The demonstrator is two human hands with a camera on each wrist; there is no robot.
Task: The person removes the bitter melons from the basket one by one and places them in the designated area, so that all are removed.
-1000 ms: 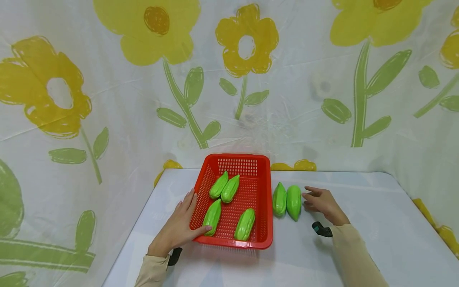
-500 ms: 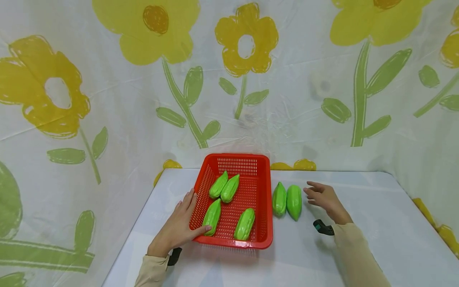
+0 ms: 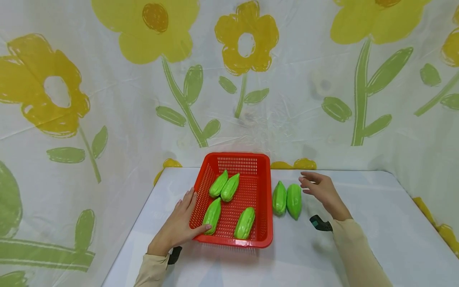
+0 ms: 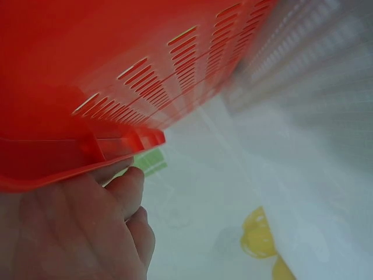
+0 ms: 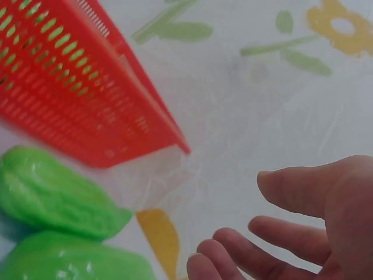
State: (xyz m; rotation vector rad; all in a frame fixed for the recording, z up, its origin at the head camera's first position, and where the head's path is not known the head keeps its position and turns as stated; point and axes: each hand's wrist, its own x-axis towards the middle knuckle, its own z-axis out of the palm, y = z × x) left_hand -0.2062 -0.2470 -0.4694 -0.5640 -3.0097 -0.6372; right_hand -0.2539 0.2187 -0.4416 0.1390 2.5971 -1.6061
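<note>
A red plastic basket (image 3: 263,242) stands on the table, with several glossy green ridged gourds (image 3: 245,223) lying inside. My left hand (image 3: 175,225) grips its front left corner, thumb over the rim and fingers along the left side. In the left wrist view, the palm and fingers (image 4: 131,189) show below the basket's rim. Right of the basket, a green gourd (image 3: 279,198) and another green gourd (image 3: 294,201) lie side by side on the table. My right hand (image 3: 324,193) hovers just beyond the right one, fingers loosely bent and apart, holding nothing.
A white table (image 3: 358,199) bears everything. Behind and to the left hangs a white curtain (image 3: 301,131) printed with yellow flowers, close to the basket's far end. A small black camera (image 3: 320,223) sits at the right wrist.
My right hand has lifted and shifted slightly away from me, beside the far end of the right gourd. The left hand, basket and gourds have stayed in place.
</note>
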